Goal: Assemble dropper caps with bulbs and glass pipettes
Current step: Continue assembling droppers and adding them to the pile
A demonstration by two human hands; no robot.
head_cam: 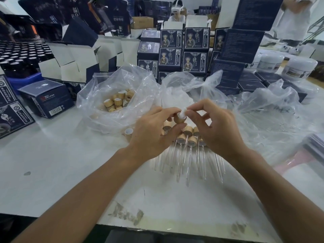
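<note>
Here, at the centre of the frame, the left hand (pixel 154 130) pinches a bamboo-coloured dropper cap (pixel 180 118) above the white desk (pixel 61 165), while the right hand (pixel 212 125) pinches a small white bulb (pixel 184 109) at the cap's opening. Finished droppers (pixel 188 137) with glass pipettes lie just below, and loose caps fill a plastic bag (pixel 98 95) at centre left. The soft bulb could fold or seat crookedly if pushed off-axis, and a dropped cap might knock the fragile glass beneath.

Dark blue printed boxes (pixel 196 38) stacked behind, several open with white flaps (pixel 73 55). White jars (pixel 300 67) far right. Black bottles (pixel 21 55) in blue crate (pixel 26 79) far left. Pink sheet (pixel 296 160) at right edge.
</note>
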